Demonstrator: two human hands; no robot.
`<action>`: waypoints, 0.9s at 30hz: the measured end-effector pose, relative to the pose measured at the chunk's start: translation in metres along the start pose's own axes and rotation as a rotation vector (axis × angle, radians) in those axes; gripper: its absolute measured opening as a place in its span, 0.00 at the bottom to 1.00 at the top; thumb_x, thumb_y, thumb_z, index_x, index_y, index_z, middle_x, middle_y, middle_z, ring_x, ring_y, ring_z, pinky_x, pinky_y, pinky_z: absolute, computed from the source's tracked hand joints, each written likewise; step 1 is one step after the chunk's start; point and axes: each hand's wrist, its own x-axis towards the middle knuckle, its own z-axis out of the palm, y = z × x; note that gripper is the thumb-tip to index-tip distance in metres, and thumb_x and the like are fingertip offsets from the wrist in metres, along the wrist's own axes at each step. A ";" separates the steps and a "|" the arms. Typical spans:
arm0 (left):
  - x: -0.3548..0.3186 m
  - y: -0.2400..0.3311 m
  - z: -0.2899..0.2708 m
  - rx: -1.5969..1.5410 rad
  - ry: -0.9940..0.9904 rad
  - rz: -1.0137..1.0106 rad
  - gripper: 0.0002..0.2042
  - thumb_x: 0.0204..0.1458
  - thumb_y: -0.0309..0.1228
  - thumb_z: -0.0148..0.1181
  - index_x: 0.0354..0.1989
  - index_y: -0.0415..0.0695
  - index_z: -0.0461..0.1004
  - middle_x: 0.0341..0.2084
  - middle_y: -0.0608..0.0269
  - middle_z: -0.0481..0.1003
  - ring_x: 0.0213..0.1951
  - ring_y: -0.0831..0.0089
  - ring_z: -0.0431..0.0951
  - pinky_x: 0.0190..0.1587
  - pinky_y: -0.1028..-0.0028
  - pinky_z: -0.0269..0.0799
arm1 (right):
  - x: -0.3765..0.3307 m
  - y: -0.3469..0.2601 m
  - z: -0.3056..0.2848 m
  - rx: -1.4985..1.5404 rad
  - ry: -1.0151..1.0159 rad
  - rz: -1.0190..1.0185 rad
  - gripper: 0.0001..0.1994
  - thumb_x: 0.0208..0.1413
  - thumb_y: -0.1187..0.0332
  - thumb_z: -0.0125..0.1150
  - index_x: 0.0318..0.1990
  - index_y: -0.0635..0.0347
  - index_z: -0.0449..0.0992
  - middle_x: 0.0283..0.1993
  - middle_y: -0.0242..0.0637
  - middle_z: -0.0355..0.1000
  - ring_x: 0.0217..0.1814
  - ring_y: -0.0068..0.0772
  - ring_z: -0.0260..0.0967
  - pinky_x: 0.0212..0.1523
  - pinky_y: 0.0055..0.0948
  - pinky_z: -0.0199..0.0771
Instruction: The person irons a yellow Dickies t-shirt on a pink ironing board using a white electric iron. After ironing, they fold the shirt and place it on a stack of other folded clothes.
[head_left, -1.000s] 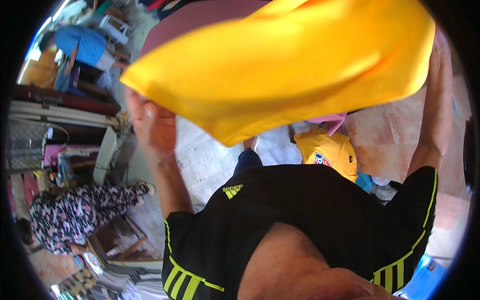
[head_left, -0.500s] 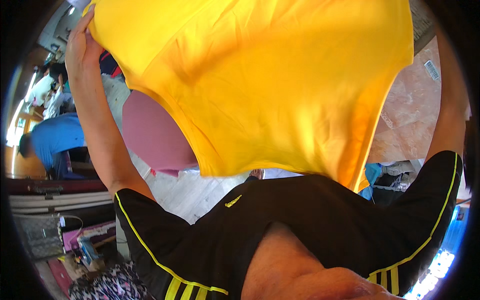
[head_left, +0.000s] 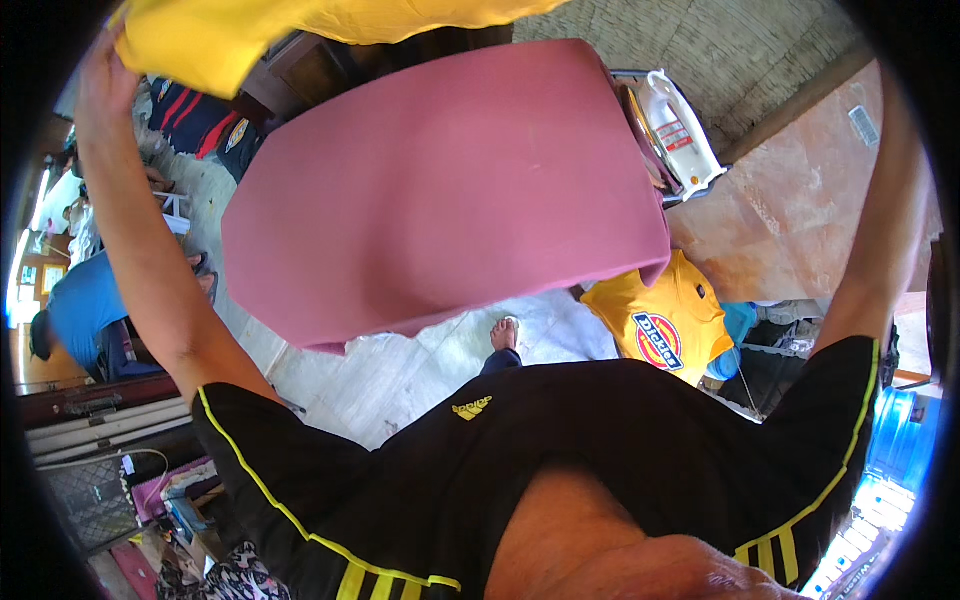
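My left hand, high at the far left, is closed on the edge of a yellow shirt. The shirt is lifted and stretches along the top of the view, partly cut off and blurred at its lower corner. My right forearm reaches up along the right side, and its hand is out of view. Below and beyond the shirt is a padded board with a mauve cloth cover, apart from both arms.
A white boat-shaped thing sits in a metal rack at the board's right end. Another yellow shirt with a printed badge lies right of my foot. Dark clothes with red stripes lie behind left. A person in blue bends over at left.
The yellow shirt has swung up and away, uncovering the mauve board, the white thing and the other yellow shirt. My left hand has moved left and a little lower.
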 end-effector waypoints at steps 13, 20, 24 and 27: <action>-0.470 -0.111 -0.170 0.191 -0.114 -0.736 0.21 0.59 0.19 0.58 0.62 0.35 0.67 0.54 0.57 0.76 0.54 0.68 0.77 0.58 0.70 0.71 | -0.388 0.146 -0.060 0.269 -0.266 0.751 0.15 0.63 0.71 0.60 0.55 0.68 0.75 0.49 0.37 0.78 0.48 0.23 0.75 0.52 0.26 0.74; -0.565 -0.102 -0.195 0.234 -0.046 -0.839 0.23 0.59 0.20 0.57 0.64 0.35 0.64 0.57 0.55 0.74 0.58 0.67 0.75 0.61 0.70 0.68 | -0.477 0.163 -0.090 0.134 -0.368 0.985 0.15 0.62 0.67 0.60 0.52 0.66 0.74 0.48 0.35 0.77 0.49 0.24 0.73 0.53 0.27 0.73; -0.594 -0.111 -0.211 0.642 0.023 -0.855 0.22 0.60 0.25 0.59 0.63 0.36 0.67 0.55 0.53 0.75 0.56 0.67 0.75 0.58 0.68 0.69 | -0.491 0.208 -0.115 -0.651 -0.757 0.658 0.16 0.56 0.65 0.66 0.49 0.62 0.74 0.43 0.44 0.77 0.42 0.33 0.75 0.47 0.32 0.74; -0.564 -0.136 -0.195 1.036 -0.012 -0.464 0.19 0.59 0.29 0.62 0.57 0.36 0.72 0.50 0.52 0.76 0.51 0.66 0.76 0.53 0.68 0.71 | -0.434 0.209 -0.101 -0.609 -0.471 0.329 0.16 0.56 0.69 0.65 0.51 0.62 0.73 0.43 0.47 0.77 0.40 0.47 0.75 0.43 0.38 0.76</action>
